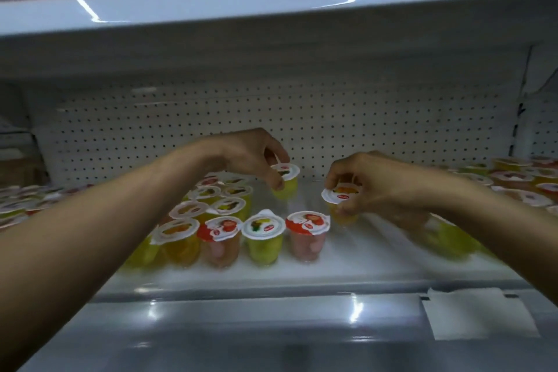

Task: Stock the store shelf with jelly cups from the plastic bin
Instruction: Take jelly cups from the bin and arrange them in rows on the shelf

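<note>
Over a dozen clear, foil-lidded jelly cups (223,220) already stood in rows on the white metal store shelf (347,266), left of centre.

- Left hand (250,157): fingertips pinched on a yellow-green jelly cup (285,180) behind the rows.
- Right hand (371,181): fingers clamped round an orange jelly cup (339,195) over the bare centre-right stretch.

Judged mid-task, with that gap unfilled. Plastic bin out of view.

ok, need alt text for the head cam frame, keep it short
Two bare hands reach into a white metal store shelf, the left hand pinching a yellow-green plastic jelly cup with a white lid and the right hand gripping an orange jelly cup. Rows of similar lidded cups stand on the shelf left of and in front of them.
</note>
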`<state>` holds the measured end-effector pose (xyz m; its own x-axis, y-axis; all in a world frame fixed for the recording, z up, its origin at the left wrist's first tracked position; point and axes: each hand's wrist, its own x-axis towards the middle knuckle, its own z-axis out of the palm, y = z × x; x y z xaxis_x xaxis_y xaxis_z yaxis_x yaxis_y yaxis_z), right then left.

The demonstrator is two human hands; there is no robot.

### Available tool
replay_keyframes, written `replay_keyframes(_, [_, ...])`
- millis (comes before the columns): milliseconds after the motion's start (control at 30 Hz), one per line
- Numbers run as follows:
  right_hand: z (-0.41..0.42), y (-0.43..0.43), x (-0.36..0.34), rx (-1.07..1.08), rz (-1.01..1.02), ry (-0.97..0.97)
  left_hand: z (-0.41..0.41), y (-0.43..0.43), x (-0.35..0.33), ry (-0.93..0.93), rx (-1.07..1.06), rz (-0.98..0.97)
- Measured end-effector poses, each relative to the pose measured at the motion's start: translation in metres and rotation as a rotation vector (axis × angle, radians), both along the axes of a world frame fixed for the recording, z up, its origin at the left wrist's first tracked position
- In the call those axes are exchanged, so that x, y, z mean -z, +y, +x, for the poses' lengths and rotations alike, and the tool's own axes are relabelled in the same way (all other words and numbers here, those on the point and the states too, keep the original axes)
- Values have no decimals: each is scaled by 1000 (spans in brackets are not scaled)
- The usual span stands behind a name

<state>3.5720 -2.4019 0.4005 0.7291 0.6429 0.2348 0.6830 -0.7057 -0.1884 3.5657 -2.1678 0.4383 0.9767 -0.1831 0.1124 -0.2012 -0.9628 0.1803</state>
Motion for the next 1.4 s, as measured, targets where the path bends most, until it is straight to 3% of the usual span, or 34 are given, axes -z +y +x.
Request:
replay_keyframes(267, [34,34,6,-54,4,277,19,14,20,213,114,68])
replay_keyframes(767, [46,36,18,-127,226,491,18,24,1,495,218,41])
replay_keyframes(1000, [46,35,18,-180,215,522,14,25,-2,490,190,3])
replay_keyframes(1200, [43,32,16,-203,195,550,10,19,-1,390,160,127])
replay_keyframes(1400, [37,35,3,-185,205,528,8,20,5,368,141,115])
